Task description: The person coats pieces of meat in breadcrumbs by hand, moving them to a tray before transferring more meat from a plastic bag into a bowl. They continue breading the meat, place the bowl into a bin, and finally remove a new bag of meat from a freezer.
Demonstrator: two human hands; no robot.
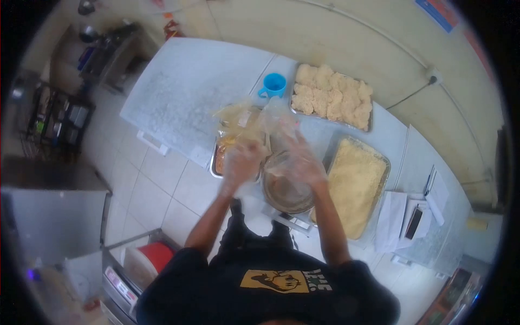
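My left hand (244, 163), in a thin clear plastic glove, is closed above a metal tray (217, 174) of reddish-brown food. What its fingers hold, if anything, is hidden. Just beyond it lies a yellowish clear plastic bag (238, 120). My right hand (304, 161), also under loose clear plastic, has its fingers stretched out over the rim of a round bowl (287, 197) with a brown, wet-looking inside. Crumpled clear plastic (279, 116) shows past its fingertips; whether that is part of the glove I cannot tell.
A tray of pale breaded pieces (333, 97) stands near the wall, beside a blue mug (274, 84). To the right are a tray of yellowish crumbs (355, 187), papers (391, 216) and a dark phone-like object (414, 223). A red-lidded container (155, 257) stands low left.
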